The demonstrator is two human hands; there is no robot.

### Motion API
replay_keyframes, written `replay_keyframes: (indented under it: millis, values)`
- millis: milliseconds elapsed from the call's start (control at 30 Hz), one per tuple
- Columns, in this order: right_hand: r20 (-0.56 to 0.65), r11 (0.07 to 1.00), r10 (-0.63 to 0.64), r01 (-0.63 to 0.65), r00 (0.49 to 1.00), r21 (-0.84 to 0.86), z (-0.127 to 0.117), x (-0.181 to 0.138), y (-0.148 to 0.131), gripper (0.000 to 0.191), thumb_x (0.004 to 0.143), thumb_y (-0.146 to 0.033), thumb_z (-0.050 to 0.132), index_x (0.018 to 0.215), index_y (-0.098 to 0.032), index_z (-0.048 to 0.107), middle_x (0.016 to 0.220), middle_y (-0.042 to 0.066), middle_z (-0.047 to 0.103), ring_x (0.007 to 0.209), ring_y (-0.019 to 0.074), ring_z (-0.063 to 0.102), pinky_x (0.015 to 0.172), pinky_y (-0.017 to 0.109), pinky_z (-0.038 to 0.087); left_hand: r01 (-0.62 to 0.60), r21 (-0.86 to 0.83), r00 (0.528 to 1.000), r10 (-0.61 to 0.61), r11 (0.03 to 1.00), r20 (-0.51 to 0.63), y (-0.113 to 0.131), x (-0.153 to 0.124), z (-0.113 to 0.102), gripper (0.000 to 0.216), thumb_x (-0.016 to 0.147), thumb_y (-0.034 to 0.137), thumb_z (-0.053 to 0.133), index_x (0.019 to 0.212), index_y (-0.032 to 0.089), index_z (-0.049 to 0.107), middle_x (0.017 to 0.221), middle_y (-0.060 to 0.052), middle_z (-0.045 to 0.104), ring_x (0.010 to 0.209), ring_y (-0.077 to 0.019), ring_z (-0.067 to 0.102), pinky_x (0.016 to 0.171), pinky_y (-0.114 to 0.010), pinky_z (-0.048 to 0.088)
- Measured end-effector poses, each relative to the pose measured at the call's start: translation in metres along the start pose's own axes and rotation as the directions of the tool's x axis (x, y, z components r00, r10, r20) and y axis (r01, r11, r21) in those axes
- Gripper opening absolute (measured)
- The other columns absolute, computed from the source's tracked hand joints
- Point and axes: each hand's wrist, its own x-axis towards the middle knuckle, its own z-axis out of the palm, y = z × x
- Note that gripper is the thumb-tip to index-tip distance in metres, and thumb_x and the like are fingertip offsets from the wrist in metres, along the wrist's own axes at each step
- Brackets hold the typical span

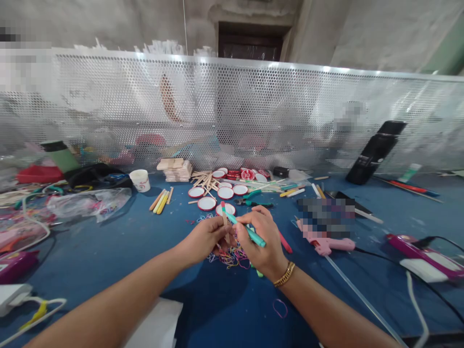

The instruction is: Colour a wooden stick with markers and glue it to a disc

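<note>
My left hand (213,233) pinches a flat wooden craft stick (225,220) and holds it upright above the table. The top end of the stick is coloured red, with a green patch below it. In my right hand (261,232) is a teal marker pen (255,237), its tip against or very close to the stick's upper part. Under both hands lies a loose heap of coloured rubber bands (232,260), partly hidden by my fingers. Several red-rimmed jar lids (206,203) lie white side up just beyond.
Behind the lids are stacked craft sticks (174,170) and green-handled pliers (253,198). A paper cup (139,181) stands left of them. On the right lie a pink glue gun (322,240) with its cord and a black bottle (376,153). A perforated metal screen (250,106) closes the back.
</note>
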Motion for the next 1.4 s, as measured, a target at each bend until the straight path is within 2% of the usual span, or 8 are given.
replay_keyframes:
  millis: [300, 633, 867, 1167, 1400]
  values:
    - [0.0, 0.999, 0.024, -0.024, 1.0, -0.029, -0.0013, 0.0013, 0.005, 0.005, 0.088, -0.018, 0.056, 0.087, -0.022, 0.058, 0.079, 0.0, 0.069, 0.072, 0.0161, 0.063, 0.089, 0.042, 0.043, -0.013, 0.004, 1.0, 0.013, 1.0, -0.008, 0.0028, 0.0011, -0.0009, 0.029, 0.089, 0.047, 0.052, 0.083, 0.018, 0.056, 0.077, -0.003, 0.066, 0.057, -0.0112, 0.056, 0.048, -0.022, 0.04]
    - [0.027, 1.0, 0.002, -0.003, 1.0, 0.007, -0.0005, 0.0009, 0.001, 0.006, 0.089, -0.019, 0.055, 0.09, -0.023, 0.059, 0.078, -0.001, 0.07, 0.073, 0.0167, 0.066, 0.093, 0.043, 0.043, -0.002, 0.007, 1.0, 0.002, 1.0, -0.005, -0.0003, 0.0015, -0.0001, 0.03, 0.088, 0.046, 0.054, 0.078, 0.018, 0.055, 0.071, -0.001, 0.062, 0.054, -0.0104, 0.055, 0.045, -0.02, 0.039]
    - [0.006, 0.999, 0.036, -0.035, 0.999, -0.029, -0.0013, 0.0027, 0.0043, 0.006, 0.088, -0.018, 0.055, 0.087, -0.022, 0.059, 0.079, 0.001, 0.07, 0.071, 0.0163, 0.064, 0.088, 0.041, 0.044, 0.029, -0.023, 0.999, -0.029, 0.999, -0.016, 0.0044, 0.0016, -0.0011, 0.027, 0.088, 0.045, 0.055, 0.086, 0.018, 0.057, 0.075, -0.002, 0.066, 0.055, -0.0109, 0.056, 0.045, -0.021, 0.038]
    - [0.06, 1.0, 0.019, -0.019, 0.998, -0.006, 0.0004, 0.0009, 0.001, 0.007, 0.089, -0.019, 0.053, 0.087, -0.023, 0.059, 0.077, 0.0, 0.069, 0.072, 0.0168, 0.064, 0.092, 0.043, 0.042, 0.008, 0.013, 1.0, -0.008, 1.0, -0.006, 0.0023, 0.0017, -0.0002, 0.03, 0.088, 0.046, 0.055, 0.078, 0.018, 0.055, 0.07, 0.0, 0.062, 0.055, -0.01, 0.054, 0.046, -0.021, 0.038]
    - [0.049, 0.999, 0.036, -0.036, 0.998, -0.007, 0.0007, 0.002, 0.0, 0.007, 0.088, -0.018, 0.054, 0.085, -0.022, 0.059, 0.074, -0.001, 0.068, 0.069, 0.0161, 0.063, 0.091, 0.043, 0.043, 0.009, 0.015, 1.0, -0.009, 1.0, -0.008, 0.0015, 0.0019, -0.0008, 0.029, 0.088, 0.046, 0.055, 0.079, 0.019, 0.055, 0.072, -0.001, 0.063, 0.055, -0.0105, 0.056, 0.046, -0.021, 0.039]
